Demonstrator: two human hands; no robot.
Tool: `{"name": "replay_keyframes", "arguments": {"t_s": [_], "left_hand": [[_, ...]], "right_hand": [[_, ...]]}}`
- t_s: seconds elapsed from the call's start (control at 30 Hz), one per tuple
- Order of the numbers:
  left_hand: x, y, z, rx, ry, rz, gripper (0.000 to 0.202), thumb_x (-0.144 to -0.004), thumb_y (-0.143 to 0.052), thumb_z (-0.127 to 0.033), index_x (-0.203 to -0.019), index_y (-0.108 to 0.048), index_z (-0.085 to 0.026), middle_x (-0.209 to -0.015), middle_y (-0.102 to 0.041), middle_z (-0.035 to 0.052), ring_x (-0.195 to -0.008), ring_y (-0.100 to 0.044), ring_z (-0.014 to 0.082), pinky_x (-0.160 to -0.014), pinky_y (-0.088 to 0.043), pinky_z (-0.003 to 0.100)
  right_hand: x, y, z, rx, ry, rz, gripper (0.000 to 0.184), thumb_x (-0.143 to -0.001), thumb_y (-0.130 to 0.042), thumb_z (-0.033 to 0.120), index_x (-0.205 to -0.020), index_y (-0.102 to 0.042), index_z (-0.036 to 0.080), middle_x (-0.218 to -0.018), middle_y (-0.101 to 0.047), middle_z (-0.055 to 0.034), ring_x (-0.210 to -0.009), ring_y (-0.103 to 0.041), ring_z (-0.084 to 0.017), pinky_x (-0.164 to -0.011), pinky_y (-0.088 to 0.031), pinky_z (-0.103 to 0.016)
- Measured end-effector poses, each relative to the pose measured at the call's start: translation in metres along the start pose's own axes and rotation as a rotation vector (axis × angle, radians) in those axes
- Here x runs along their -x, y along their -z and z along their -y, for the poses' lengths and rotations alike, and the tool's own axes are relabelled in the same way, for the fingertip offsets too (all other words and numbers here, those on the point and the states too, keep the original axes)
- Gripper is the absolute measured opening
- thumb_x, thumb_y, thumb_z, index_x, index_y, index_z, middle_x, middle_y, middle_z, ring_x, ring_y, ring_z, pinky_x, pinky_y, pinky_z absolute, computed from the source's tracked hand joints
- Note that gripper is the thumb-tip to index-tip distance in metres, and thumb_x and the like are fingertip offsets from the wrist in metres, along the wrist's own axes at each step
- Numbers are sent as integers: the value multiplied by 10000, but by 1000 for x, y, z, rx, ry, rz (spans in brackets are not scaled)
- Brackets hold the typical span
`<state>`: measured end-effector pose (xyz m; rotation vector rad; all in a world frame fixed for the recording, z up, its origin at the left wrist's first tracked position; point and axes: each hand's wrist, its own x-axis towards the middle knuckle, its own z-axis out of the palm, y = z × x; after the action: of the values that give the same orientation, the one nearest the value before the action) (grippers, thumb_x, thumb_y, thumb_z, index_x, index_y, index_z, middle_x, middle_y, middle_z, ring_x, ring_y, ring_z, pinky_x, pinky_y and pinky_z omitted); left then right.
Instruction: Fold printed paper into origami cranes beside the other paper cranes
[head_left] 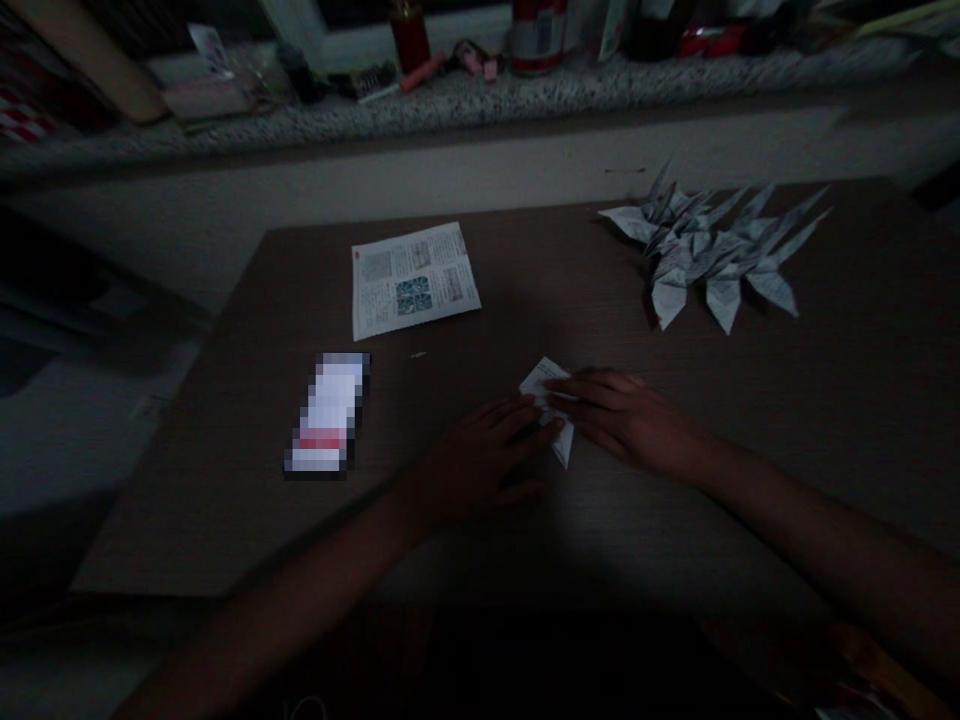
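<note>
A small folded paper (541,374) with print on it lies on the table, pointed at its upper and lower ends. My left hand (480,455) reaches it from the left, fingers stretched out and fingertips resting on the paper, thumb apart. From the right, my right hand (634,412) lays its outstretched fingers across the paper's right side. Between them the hands cover much of the middle of the paper. Neither hand is visibly wrapped around anything.
Folded paper cranes (697,250) sit clustered at the back right of the brown table (247,400). A printed sheet (386,315) lies at the back left, with a lit phone (328,412), blurred out, nearer. Bottles and small items line the stone sill (465,108).
</note>
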<state>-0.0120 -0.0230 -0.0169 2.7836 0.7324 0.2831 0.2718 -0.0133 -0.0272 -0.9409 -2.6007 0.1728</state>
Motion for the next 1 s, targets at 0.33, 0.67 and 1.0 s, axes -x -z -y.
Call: {"name": "replay_keyframes", "arguments": {"t_s": [0.33, 0.67, 1.0], "left_hand": [[1, 4, 4, 35, -73, -3, 536, -1044, -549, -488, -1512, -515, -229, -1582, -480, 162, -1528, -383, 336, -1233, -376, 561], [5, 2, 3, -4, -83, 15, 570, -1053, -521, -496, -1563, -447, -251, -1588, -467, 153, -1512, -398, 329, -1202, -422, 535], [4, 4, -14, -29, -77, 27, 581, -1020, -556, -553, -1557, -461, -354, -1617, -412, 146, -1513, -372, 371, -1183, -406, 584]], "right_hand": [[-1, -1, 0, -14, -12, 5, 393, -1053, -508, 216, -1429, -621, 212, -1467, -650, -62, -1263, -594, -309, -1024, -526, -509], [-1, -2, 0, -47, -39, -6, 462, -1034, -543, 222, -1492, -576, 274, -1460, -656, -64, -1269, -602, -297, -1039, -511, -508], [-1, -2, 0, -43, -32, -2, 446, -1043, -530, 236, -1486, -578, 254, -1479, -641, -66, -1287, -585, -301, -1042, -501, -505]]}}
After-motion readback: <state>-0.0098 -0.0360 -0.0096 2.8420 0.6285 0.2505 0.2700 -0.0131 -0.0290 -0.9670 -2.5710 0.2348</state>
